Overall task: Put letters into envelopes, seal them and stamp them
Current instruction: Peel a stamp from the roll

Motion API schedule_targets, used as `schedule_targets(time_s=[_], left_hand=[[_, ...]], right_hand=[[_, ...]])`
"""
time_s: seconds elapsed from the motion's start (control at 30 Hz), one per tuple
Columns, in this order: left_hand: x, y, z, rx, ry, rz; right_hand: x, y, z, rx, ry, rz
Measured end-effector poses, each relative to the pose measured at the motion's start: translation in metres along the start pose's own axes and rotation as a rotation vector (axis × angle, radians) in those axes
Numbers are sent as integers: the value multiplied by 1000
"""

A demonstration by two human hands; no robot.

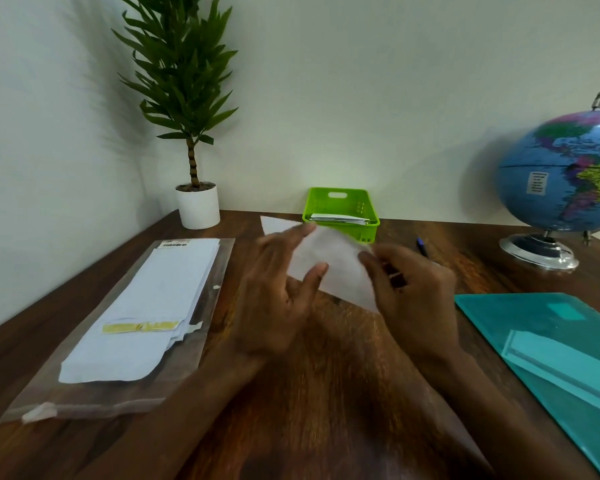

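A dark wooden desk (326,393) stood against a plain pale wall. At its far left corner sat a leafy plant (184,81) in a white pot (198,206), and at the far right a blue globe (565,171) on a silver stand. A green plastic basket (340,216) with folded papers in it stood at the back middle, with a blue pen (422,247) lying just to its right. On the left lay a clear plastic sleeve (118,341) of white envelopes (146,306), one with a yellow strip across it. A teal folder (551,358) lay on the right.

Above the middle of the desk, in front of the basket, was 1 white sheet of paper (329,268), blurred and tilted, with a pointed corner reaching out to the left. The left hand (278,296) held its left side, fingers mostly straight over the top and the thumb against its near face. The right hand (413,285) gripped the sheet's right edge with curled fingers. The paper sat between the 2 hands; whether it touched the desk could not be told.
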State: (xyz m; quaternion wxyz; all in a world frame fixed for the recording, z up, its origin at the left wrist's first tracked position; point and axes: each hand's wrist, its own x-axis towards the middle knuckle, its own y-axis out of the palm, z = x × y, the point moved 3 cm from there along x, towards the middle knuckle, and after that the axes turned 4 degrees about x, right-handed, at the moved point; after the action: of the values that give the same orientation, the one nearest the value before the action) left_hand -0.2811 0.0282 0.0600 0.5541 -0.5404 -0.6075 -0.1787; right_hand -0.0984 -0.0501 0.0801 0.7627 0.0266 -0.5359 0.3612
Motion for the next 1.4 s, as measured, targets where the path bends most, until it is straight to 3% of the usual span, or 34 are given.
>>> schedule_targets(time_s=[0.13, 0.27, 0.4, 0.47, 0.57, 0.73, 0.93, 1.17, 1.27, 1.4], left_hand=[[-9, 8, 30, 74, -325, 91], [-20, 20, 49, 158, -438, 343], [-41, 41, 49, 429, -423, 788], [-45, 47, 46, 494, -356, 916], [-43, 48, 45, 397, -299, 1001], [-45, 44, 43, 267, -148, 1105], [-50, 49, 37, 237, -3, 1059], [-39, 65, 38, 101, -31, 965], [-29, 68, 31, -9, -76, 861], [-9, 66, 28, -88, -145, 548]], right_hand=[[1, -19, -39, 161, 529, -126], [-27, -27, -53, 315, 879, -21], [-57, -34, -45, 58, 910, 282], [-67, -40, -37, -128, 878, 449], [-73, -47, -21, -486, 634, 603], [-79, -48, 5, -358, 432, 841], [-82, -25, 8, -287, 481, 739], [-39, -2, -42, -188, 552, 475], [-12, -5, -85, -333, 547, 283], [6, -6, -150, -324, 726, 308]])
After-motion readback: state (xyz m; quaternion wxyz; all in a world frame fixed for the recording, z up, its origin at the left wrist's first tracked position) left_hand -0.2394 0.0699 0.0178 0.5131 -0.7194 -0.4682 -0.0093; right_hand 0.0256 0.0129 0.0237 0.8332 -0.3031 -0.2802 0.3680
